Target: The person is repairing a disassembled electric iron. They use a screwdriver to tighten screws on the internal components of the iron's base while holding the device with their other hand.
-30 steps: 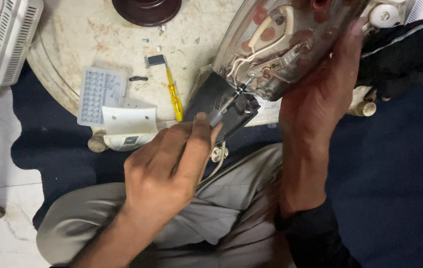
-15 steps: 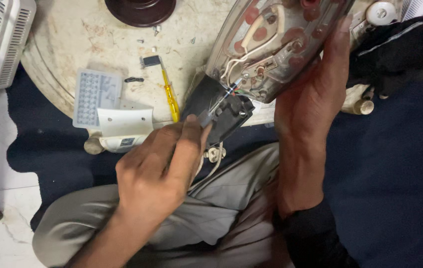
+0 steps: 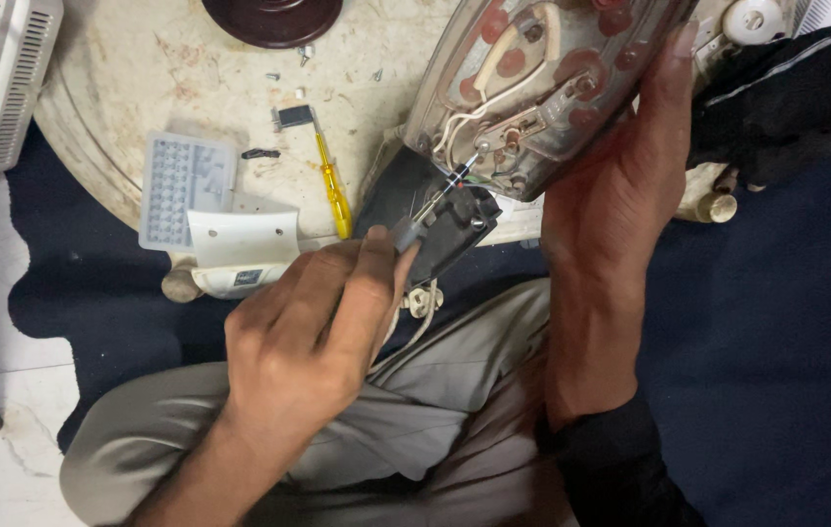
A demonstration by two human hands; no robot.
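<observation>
1. The left hand [image 3: 308,342] sits at about 7 o'clock. Its fingers are pressed together and pinch the shaft of a thin screwdriver [image 3: 435,200], thumb against forefinger. The tip reaches up toward 1 o'clock into the wiring terminals.
2. The opened clothes iron [image 3: 542,88], its underside turned to the camera, lies at 12 to 1 o'clock. The right hand [image 3: 610,215] holds it from the 3 o'clock side, fingers pressed together and curled along its edge.
3. The black rear cover [image 3: 425,220] hangs just below the iron, touching the tool shaft. White wires [image 3: 459,127] loop inside the body, just beside the tip.
4. On the round stone tabletop [image 3: 142,98], at 10 to 11 o'clock, lie a yellow-handled screwdriver [image 3: 332,185], a white plastic housing [image 3: 240,244], a pale grid-patterned tray [image 3: 181,185] and small loose screws [image 3: 303,54].
5. Risk, as judged: the iron rests on one hand only; if it tilts, the tip may slip off the terminal and nick the wires or the holding fingers. The loose screws could roll off the tabletop.
</observation>
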